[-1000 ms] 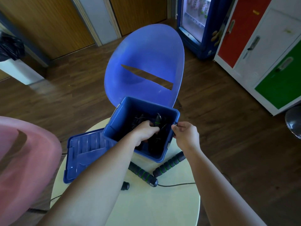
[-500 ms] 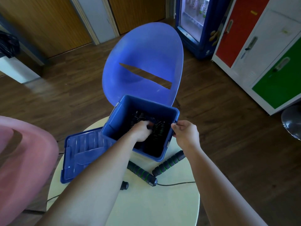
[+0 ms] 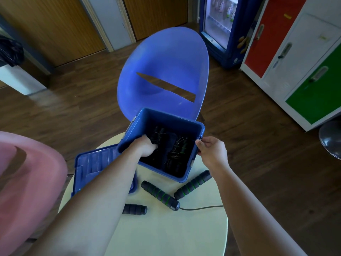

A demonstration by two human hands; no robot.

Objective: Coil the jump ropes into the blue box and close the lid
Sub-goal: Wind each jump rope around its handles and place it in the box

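Head cam: my left hand (image 3: 147, 147) is down inside the blue box (image 3: 170, 117), on the coiled ropes (image 3: 178, 151); can't tell its grip. Right hand (image 3: 211, 149) pinches the box rim at 3 o'clock. Lid (image 3: 96, 161) lies at 9, loose rope handles (image 3: 160, 195) at 6 on the table (image 3: 166, 230).

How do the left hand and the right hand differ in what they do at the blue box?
The left hand is down inside the blue box, on the coiled jump ropes; the right hand is outside it, at the right rim. The right hand's fingers pinch that rim; the left hand's fingers are mostly hidden, so its hold cannot be told. Both are bare and work at the same box.
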